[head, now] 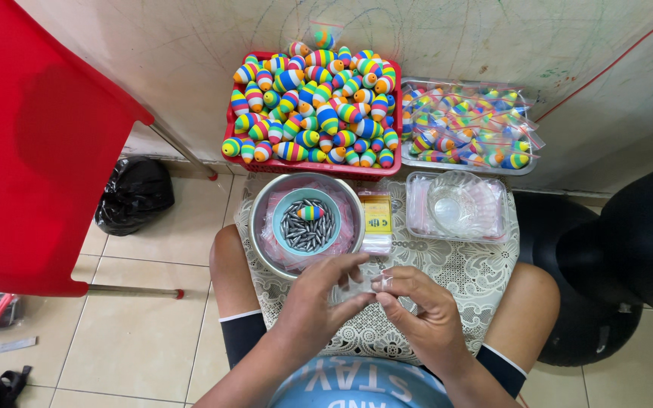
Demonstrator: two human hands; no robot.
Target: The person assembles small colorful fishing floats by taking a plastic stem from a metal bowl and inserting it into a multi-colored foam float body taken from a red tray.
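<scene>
Clear small bag (364, 285) pinched between left hand (319, 298) and right hand (421, 306); both grips clamped on it

- A lace-covered board (478, 272) is laid across the person's lap.
- A metal bowl (260, 227) is set on its left part, with a smaller bowl (281, 208) of lead sinkers (304, 233) inside.
- A plastic tray (493, 227) is placed to the right.
- Behind these, a basket (230, 132) of fish-shaped floats (319, 102) is set left of a tray of bagged floats (466, 125).
- Both hands, left hand (326, 295) and right hand (421, 306), are held together before the bowls.

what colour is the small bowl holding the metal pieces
Light teal blue small bowl, nested in a steel bowl; the head view shows it clearly.
</scene>
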